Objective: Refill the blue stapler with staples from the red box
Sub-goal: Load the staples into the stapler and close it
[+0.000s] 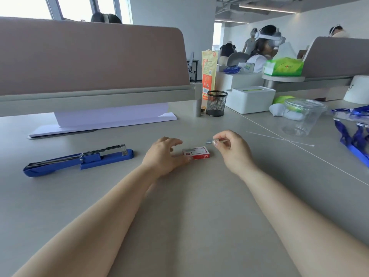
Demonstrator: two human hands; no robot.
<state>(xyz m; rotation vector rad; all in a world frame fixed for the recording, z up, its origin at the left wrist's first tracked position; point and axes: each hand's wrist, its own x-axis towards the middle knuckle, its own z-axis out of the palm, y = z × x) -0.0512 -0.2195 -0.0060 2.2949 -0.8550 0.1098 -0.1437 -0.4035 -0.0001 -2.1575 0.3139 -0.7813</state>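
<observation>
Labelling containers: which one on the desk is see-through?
The clear plastic cup at far right. The black mesh pen holder and lidded white box beside it are not transparent.

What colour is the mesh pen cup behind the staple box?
Black, seen clearly in the head view: mesh pen cup.

Open office: desk dividers (89, 56), pen cup (216, 103)

Bare desk (179, 206) between red box (196, 153) and blue stapler (79, 159); no obstacle between.
</observation>
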